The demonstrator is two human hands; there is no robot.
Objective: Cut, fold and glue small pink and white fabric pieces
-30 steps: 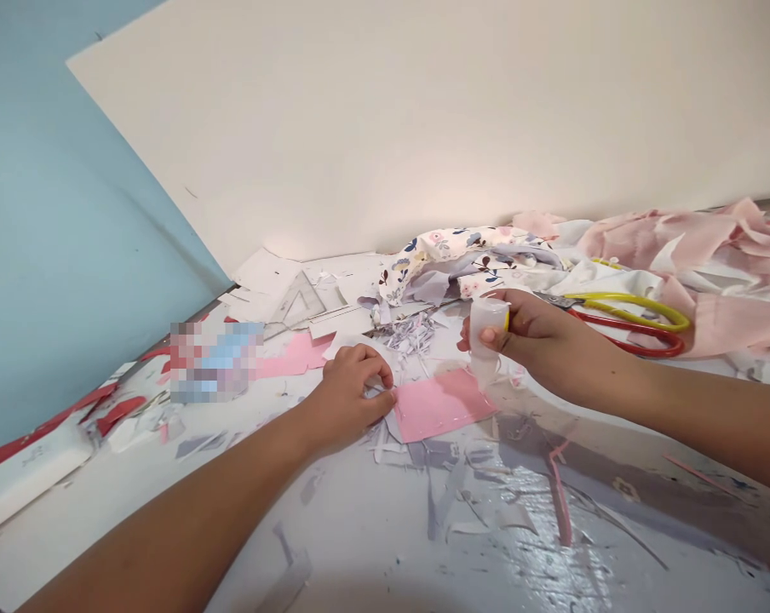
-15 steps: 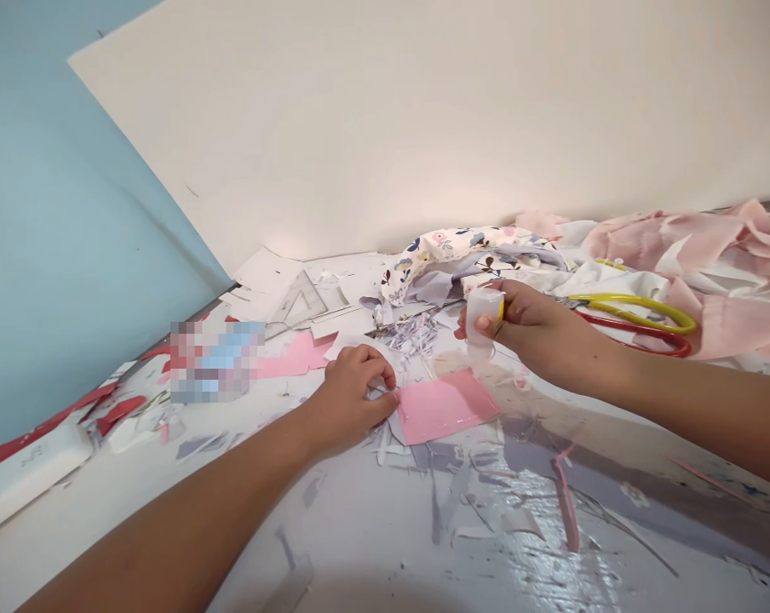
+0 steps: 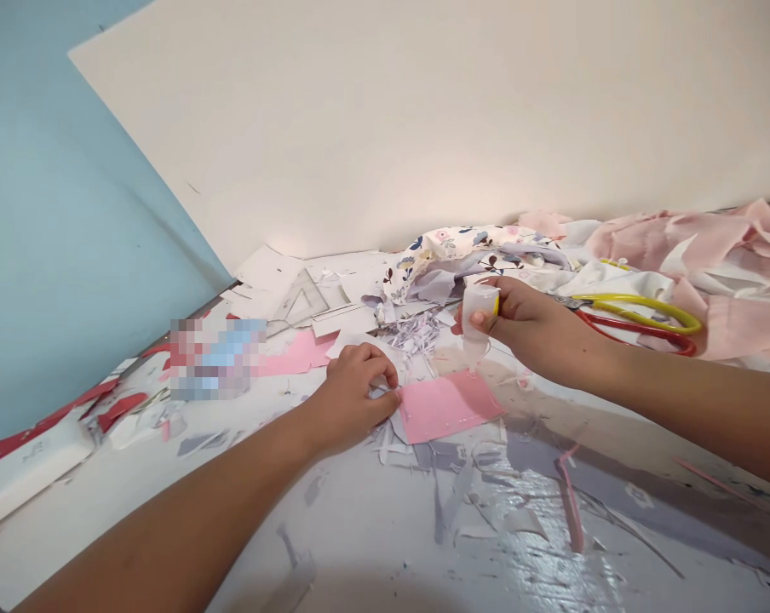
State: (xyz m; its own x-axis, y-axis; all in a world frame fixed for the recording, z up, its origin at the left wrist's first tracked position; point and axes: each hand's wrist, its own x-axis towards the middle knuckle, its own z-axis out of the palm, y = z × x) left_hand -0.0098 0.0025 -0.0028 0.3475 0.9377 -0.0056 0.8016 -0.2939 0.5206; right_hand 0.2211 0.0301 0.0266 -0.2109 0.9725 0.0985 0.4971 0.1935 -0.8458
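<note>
Here's your card [image 3: 449,409]: a flat pink four-sided piece, lying on the table [image 3: 359,528] right between your hands, amid the scraps. It looks smooth, its near edge slanting up to the right, and shiny, clear flecks run along that near edge and down the right end.

Over to your right hand [image 3: 509,319], and it's a snug hold! Thumb on the near face, fingers wrapped around the back, closed on the bottle [image 3: 479,302]. That's a whitish, see-through one with a bit of yellow at its side, base up and narrow end down, just over the card's far edge. Whether the tip touches, I can't tell from here.

Now your left hand [image 3: 359,387]: fingers curled, only a narrow gap between thumb and forefinger, the thumb's tip right at the card's left edge. Pinching it or merely pressing it? Can't tell.

Behind the card sit paper shreds [image 3: 416,332], then the floral cloth [image 3: 452,243]. Just beyond your right wrist lie scissors [image 3: 640,303], one handle yellow, one red.
</note>
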